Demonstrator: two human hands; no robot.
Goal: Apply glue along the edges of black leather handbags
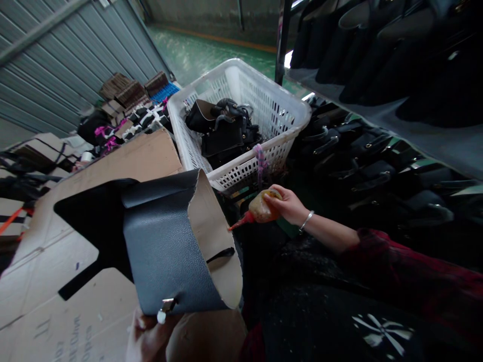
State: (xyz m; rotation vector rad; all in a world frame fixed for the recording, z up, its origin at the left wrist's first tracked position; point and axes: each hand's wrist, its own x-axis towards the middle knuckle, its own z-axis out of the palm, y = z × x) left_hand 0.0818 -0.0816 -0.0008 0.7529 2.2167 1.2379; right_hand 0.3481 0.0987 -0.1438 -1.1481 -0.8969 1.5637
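Note:
A black leather handbag body (166, 246) lies on its side over the cardboard, its beige-lined open end facing me. Its black flap with a strap spreads to the left, and a metal clasp (168, 304) sits near its lower edge. My left hand (151, 337) is closed at that lower edge by the clasp, fingers partly hidden underneath. In my right hand (289, 203) is a squeeze bottle (264, 207) of amber liquid, gripped with bent fingers. Its red nozzle points left, with the tip at the raw upper edge of the bag's opening.
Behind the bag stands a white plastic basket (298, 120) holding several black bags. Printed cardboard (86, 327) covers the work surface. On the right, a rack shelf (377, 118) carries more black bags, with others below. Stacked pieces (124, 93) lie by the corrugated wall.

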